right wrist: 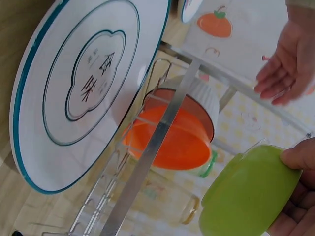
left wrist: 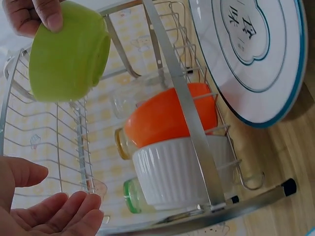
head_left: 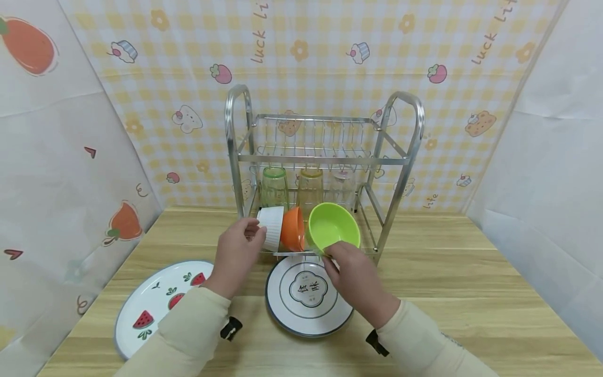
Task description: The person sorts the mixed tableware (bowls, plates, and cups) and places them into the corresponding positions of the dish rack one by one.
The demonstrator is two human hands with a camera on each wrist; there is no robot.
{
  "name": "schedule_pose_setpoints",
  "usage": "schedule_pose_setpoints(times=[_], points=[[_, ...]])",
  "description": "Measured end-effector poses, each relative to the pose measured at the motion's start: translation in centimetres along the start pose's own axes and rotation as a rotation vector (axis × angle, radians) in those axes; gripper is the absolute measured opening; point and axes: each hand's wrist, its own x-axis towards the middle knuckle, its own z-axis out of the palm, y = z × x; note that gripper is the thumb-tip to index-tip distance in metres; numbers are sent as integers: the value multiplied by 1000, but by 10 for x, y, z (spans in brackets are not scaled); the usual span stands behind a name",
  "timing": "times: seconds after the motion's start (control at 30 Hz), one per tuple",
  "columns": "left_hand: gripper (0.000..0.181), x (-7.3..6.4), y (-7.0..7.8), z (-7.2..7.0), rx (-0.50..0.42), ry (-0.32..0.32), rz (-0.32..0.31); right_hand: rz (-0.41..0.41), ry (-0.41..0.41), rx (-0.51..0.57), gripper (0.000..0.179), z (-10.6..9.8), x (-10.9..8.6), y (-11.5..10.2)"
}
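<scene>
My right hand (head_left: 354, 275) grips the rim of a green bowl (head_left: 333, 226), thumb on one side and fingers on the other. The bowl is tilted in front of the lower tier of a metal dish rack (head_left: 325, 160). On that tier a white ribbed bowl (left wrist: 170, 172) and an orange bowl (right wrist: 170, 140) stand on their sides, one against the other. Near the white bowl, my left hand (head_left: 237, 254) has relaxed, slightly bent fingers and holds nothing; the left wrist view shows a gap between its thumb and fingers (left wrist: 74, 211).
Behind the bowls stand a green-tinted glass (head_left: 275, 188), an amber glass (head_left: 310, 189) and a clear glass (head_left: 342, 186). A blue-rimmed white plate (head_left: 308, 322) lies before the rack. At the left is a large plate with watermelon pictures (head_left: 160, 303). A patterned cloth (head_left: 325, 47) hangs behind.
</scene>
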Motion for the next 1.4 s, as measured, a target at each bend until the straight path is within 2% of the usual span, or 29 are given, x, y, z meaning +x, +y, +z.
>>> schedule_pose_setpoints(times=[0.13,0.3,0.53,0.77,0.97,1.2,1.4], points=[[37,3,-4,-10,-7,33,-19,95,-28,47,16,1,3,8],[40,8,-8,-21,-4,59,-34,276,-68,162,10,1,7,17],[45,17,-12,-29,-2,82,-61,478,-98,326,9,2,13,27],[50,24,-13,-31,-8,76,-57,613,-84,413,9,8,16,34],[54,30,-13,-31,-4,64,-78,741,-55,518,10,15,21,40],[52,36,-15,-29,5,61,-57,829,-34,583,12,23,23,45],[53,38,-15,-27,9,40,-50,940,-35,643,17,32,26,46]])
